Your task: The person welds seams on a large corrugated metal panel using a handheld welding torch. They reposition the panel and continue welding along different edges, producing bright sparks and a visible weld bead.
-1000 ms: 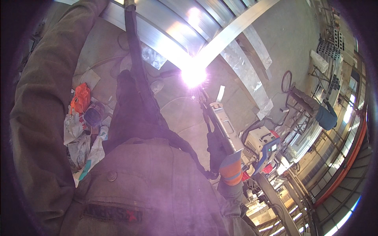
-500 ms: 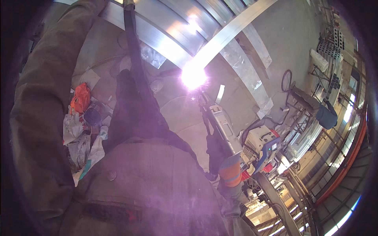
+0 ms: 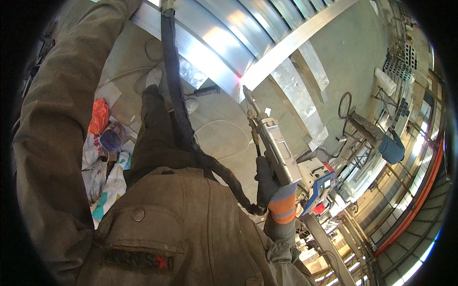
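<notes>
My right hand (image 3: 268,183), in a dark glove with an orange and grey cuff, is closed around a silver welding gun (image 3: 279,150). The gun's nozzle points up and away, its tip just short of a corner of a shiny metal frame (image 3: 286,46). A small red glow shows at that corner joint. Long metal slats (image 3: 234,28) lie inside the frame. My left arm (image 3: 62,100) reaches far forward in a brown sleeve; its hand (image 3: 132,5) is cut off at the top edge by the frame, fingers hidden. A dark sleeved cable (image 3: 172,71) runs from the frame down past my lap.
Metal strips (image 3: 298,97) lie on the floor at right. An orange bag (image 3: 98,117), a roll of clear wrap (image 3: 113,138) and plastic sacks sit at left. A beige and blue machine (image 3: 315,181) stands at right. Beyond it is a person in blue (image 3: 392,147) among stacked metal tubes.
The blinding arc at the frame's corner has gone out, leaving a red glow. The picture is clearer. The frame appears slightly shifted right in view, while my right hand keeps its grip on the gun.
</notes>
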The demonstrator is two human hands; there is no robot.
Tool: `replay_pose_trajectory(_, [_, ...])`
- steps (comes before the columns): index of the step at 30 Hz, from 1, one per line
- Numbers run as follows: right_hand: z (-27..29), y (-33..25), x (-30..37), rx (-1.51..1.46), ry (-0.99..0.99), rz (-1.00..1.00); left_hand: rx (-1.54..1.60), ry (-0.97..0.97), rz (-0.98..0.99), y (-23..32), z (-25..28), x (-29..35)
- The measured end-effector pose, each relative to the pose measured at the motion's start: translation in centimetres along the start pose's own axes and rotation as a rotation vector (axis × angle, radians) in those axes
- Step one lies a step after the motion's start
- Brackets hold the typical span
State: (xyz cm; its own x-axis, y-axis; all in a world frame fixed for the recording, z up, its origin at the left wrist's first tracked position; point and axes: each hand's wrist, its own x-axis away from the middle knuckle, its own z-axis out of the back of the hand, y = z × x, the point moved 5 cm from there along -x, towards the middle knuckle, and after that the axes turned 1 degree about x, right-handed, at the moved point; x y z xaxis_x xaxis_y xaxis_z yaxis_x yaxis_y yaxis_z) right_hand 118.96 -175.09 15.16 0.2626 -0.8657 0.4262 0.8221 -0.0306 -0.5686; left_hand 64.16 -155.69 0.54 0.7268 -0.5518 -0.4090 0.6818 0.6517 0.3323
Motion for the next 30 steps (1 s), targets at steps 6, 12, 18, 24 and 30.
replay_pose_trajectory(6, [-0.2,-0.4,-1.1,0.031,0.006,0.061,-0.010,-0.028,0.017,0.1,-0.2,0.0])
replay_pose_trajectory(12, [-0.6,-0.1,-1.5,-0.008,0.005,0.029,-0.012,-0.010,0.050,0.1,-0.2,0.1])
replay_pose_trajectory(18, [-0.5,0.0,-1.4,-0.054,-0.006,-0.038,-0.007,-0.016,0.050,0.2,-0.1,-0.1])
replay_pose_trajectory(24, [-0.2,-0.9,-1.1,-0.055,-0.022,-0.131,-0.005,-0.012,0.038,0.2,-0.1,-0.1])
replay_pose_trajectory(30, [-0.4,-0.6,-1.2,-0.054,-0.027,-0.175,-0.002,-0.007,0.035,0.4,-0.2,0.0])
